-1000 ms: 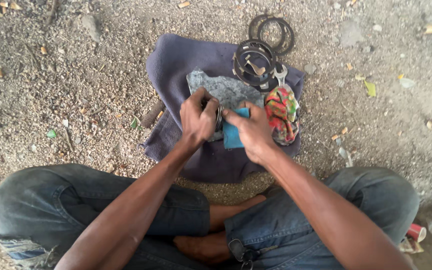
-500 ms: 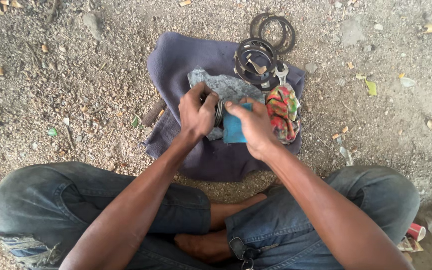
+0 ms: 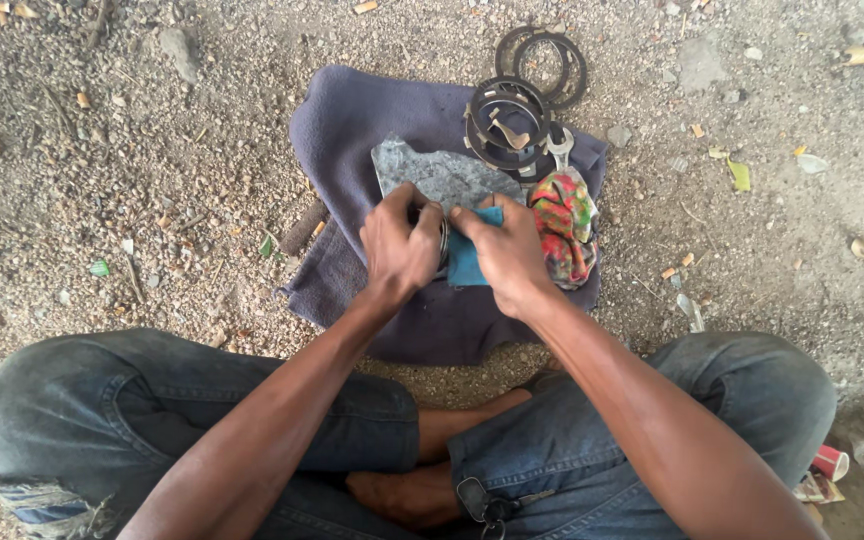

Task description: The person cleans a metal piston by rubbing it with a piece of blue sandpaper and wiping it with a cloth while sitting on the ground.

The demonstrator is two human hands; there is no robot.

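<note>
Soft even daylight — sharp, faint shadows.

Outdoor makeshift repair spot on bare ground: gravelly dirt (image 3: 152, 150) strewn with dry leaves and litter, purple cloth (image 3: 372, 120) spread as work mat, dark metal rings (image 3: 507, 120) and a wrench (image 3: 559, 148) laid on it.

The person wore faded blue-grey denim jeans (image 3: 182, 400), worn pale over the knees and darker along the seams. The left leg was frayed into ragged threads near its lower edge. The 2 forearms were bare, with no sleeves, watch or rings showing on the left hand (image 3: 399, 245) or right hand (image 3: 508, 252). The feet (image 3: 422, 480) were bare too. A dark bunch of keys (image 3: 482, 500) hung at the front of the jeans.
</note>
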